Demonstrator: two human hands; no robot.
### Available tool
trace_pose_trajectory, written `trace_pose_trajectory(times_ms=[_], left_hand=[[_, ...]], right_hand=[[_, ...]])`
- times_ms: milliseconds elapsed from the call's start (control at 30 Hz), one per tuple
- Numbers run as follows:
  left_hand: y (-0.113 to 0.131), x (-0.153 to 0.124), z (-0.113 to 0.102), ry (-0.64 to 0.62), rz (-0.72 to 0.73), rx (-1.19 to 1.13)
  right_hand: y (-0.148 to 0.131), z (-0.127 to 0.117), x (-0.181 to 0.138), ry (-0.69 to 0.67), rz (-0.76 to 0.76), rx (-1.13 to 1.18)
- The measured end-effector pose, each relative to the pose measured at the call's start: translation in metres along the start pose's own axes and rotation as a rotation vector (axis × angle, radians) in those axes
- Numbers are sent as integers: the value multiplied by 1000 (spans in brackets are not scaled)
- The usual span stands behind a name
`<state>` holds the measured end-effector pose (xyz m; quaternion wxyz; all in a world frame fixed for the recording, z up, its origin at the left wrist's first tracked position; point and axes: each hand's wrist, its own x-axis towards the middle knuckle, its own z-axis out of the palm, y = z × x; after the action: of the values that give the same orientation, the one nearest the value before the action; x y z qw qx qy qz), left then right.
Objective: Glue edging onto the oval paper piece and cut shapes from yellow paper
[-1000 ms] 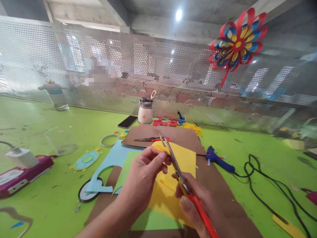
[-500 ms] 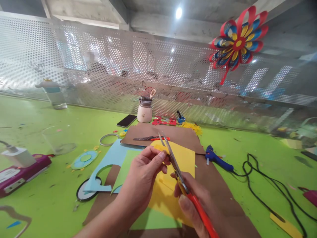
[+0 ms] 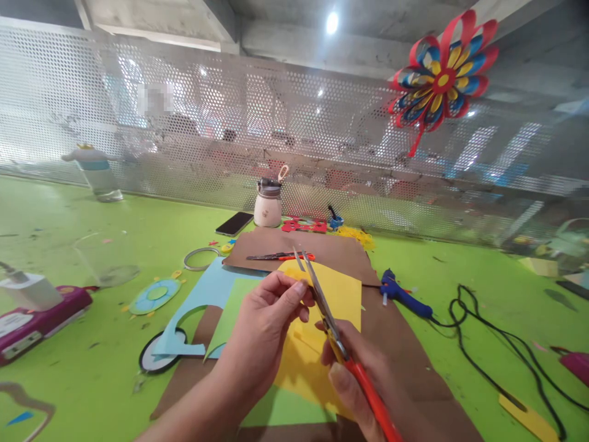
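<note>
Scissors point(image 3: 338, 345) gripped in the right hand point(image 3: 375, 362), blades slightly parted; left hand point(image 3: 262, 331) pinches a mostly hidden yellow scrap point(image 3: 291, 275).
Likely a trimming step, above the yellow sheet point(image 3: 343, 291), tips toward the far edge of the cardboard point(image 3: 347, 250); the next snip would need the scrap held steady.

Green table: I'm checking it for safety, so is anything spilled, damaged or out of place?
No spill shows. The black cord right of the blue glue gun lies looped and untidy; small scraps litter the table. The light-blue sheet looks cut, not torn.
</note>
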<state>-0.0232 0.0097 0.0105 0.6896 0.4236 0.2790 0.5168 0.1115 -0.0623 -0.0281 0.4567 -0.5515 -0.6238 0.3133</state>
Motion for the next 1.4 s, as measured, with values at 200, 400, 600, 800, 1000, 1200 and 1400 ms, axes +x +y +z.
trace_pose_trajectory(times_ms=[200, 400, 600, 800, 1000, 1200, 1400], left_hand=[[-2, 1, -1, -3, -2, 12], [-1, 0, 0, -12, -2, 6], [-1, 0, -1, -23, -12, 3], [-1, 0, -1, -27, -12, -12], [-1, 0, -2, -29, -3, -8], [-2, 2, -1, -21, 7, 20], [-1, 0, -1, -17, 0, 7]], right_hand=[[1, 1, 0, 23, -4, 12], [-2, -1, 0, 0, 9, 23], [1, 0, 1, 4, -9, 34], [2, 0, 1, 13, -8, 25], [1, 0, 1, 5, 7, 55], [4, 1, 1, 0, 24, 69], [5, 3, 2, 8, 28, 61]])
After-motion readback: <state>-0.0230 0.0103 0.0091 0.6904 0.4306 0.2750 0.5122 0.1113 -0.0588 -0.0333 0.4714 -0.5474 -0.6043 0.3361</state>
